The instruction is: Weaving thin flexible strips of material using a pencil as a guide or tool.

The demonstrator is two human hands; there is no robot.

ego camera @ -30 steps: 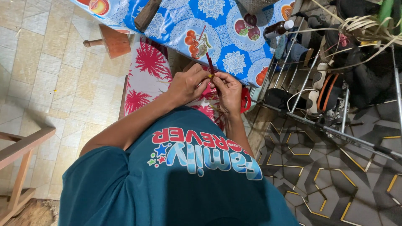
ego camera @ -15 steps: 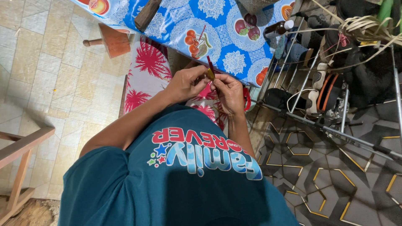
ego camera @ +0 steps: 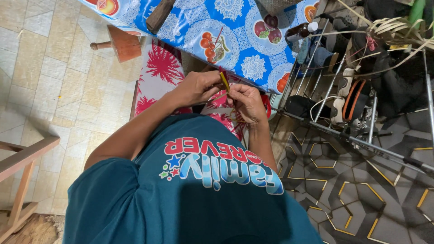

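— Two hands meet just above the lap: the left hand (ego camera: pixel 195 88) and the right hand (ego camera: pixel 246 103), each grip pinched together on a thin yellow strip (ego camera: pixel 224 81).

— How far along is the work?

— Hard to judge; only a short flat piece shows between the fingertips, and whatever is finished lies hidden under the hands.

— Materials?

— Narrow, stiff-looking strip, smooth. Beyond it a glossy blue bench cover (ego camera: pixel 235 36) with fruit prints, a pink-patterned cloth (ego camera: pixel 158 72), and pale dry strips (ego camera: pixel 389 27) curling over a metal rack (ego camera: pixel 343 86).
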